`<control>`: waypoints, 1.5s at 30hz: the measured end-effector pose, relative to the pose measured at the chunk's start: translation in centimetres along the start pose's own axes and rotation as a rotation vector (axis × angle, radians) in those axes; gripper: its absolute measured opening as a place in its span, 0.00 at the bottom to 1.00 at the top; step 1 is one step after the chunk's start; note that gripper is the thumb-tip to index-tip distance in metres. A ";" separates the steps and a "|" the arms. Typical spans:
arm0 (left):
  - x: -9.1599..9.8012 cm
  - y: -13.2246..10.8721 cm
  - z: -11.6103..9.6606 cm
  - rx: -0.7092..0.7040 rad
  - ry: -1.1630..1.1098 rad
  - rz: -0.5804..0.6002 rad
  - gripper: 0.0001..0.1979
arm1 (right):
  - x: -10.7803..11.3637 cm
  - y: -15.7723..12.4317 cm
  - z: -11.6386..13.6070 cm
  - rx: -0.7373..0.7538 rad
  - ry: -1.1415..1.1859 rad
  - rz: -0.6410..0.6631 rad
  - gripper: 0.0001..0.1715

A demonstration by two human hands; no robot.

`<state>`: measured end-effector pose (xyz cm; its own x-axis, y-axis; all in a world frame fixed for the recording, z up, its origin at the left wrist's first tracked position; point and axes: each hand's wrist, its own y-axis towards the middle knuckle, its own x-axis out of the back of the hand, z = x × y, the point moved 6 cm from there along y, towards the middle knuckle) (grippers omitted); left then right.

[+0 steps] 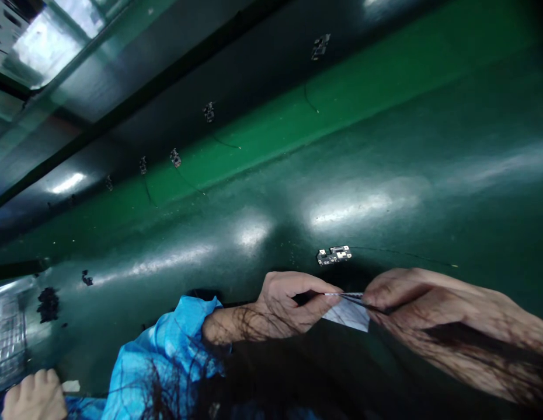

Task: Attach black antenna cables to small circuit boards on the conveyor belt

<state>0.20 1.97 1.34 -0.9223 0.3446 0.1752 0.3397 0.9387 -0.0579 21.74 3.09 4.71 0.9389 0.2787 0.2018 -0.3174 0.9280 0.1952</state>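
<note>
One white piece [348,317] is held up between the person's two hands, above the tabletop [486,216], with a thin dark edge along its top. One circuit board [334,255] lies just beyond it, a single fine wire trailing right.

The left hand [293,300] pinches the piece's left end, thumb and forefinger together; the right hand [424,309] has its fingertips closed on the right end — neither hand is spread.

Farther off, five more boards [175,157] can be counted in a slanting row, some with fine wires; the marks past them are too blurred to tell. To the left lie one small black part [86,277], a black cluster [48,304] whose pieces cannot be counted, and clear plastic [9,344]. At lower left is one co-worker's hand [35,395], beside a white scrap [70,386]. Loose hair strands [155,382] cross the lower view — partly over the blue sleeve [166,338] and both forearms.
</note>
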 end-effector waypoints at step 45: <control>-1.6 -1.3 -2.8 -0.571 0.994 0.096 0.15 | 0.5 2.0 -3.2 -0.305 -0.052 -0.232 0.13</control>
<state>1.74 0.24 3.93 -0.4217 0.0193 0.9065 0.6687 0.6819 0.2965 22.00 5.85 2.13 0.9706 0.0473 0.2359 -0.0361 0.9980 -0.0519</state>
